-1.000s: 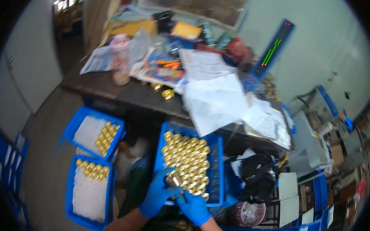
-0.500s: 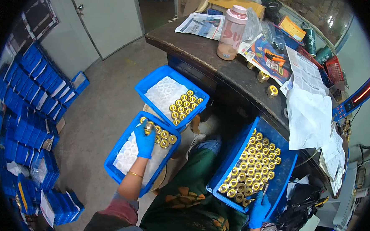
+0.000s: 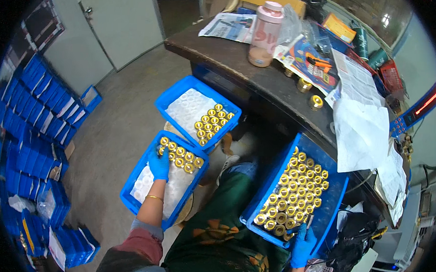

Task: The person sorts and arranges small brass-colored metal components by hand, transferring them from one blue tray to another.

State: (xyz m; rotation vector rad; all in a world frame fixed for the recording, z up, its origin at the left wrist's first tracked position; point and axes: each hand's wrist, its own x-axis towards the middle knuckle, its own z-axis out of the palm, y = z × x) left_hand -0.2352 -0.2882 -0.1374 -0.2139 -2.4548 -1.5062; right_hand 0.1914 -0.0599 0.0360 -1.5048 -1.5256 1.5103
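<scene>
My left hand (image 3: 158,166), in a blue glove, is at the left end of the brass fittings in the nearer left blue bin (image 3: 185,202). Its fingers are closed around a brass fitting (image 3: 162,151), which they partly hide. Short rows of round, gold-topped fittings (image 3: 179,162) stand there on a white dimpled liner (image 3: 175,183). My gloved right hand (image 3: 303,247) is at the near corner of the right blue bin (image 3: 330,206), closed on a slender metal tool (image 3: 310,221) that points upward. Many upright brass fittings (image 3: 292,195) fill much of that bin.
Another blue bin (image 3: 166,98) with fittings on a white liner sits just beyond. The dark desk (image 3: 222,55) holds a pink bottle (image 3: 266,35), papers, an orange-handled cutter (image 3: 319,62) and loose brass fittings (image 3: 316,102). Blue boxes (image 3: 37,111) are stacked at far left.
My left hand has moved slightly left and down; the fitting it held above the bin now sits among the rows' left end. My right hand stays at the bin corner. The view has shifted slightly.
</scene>
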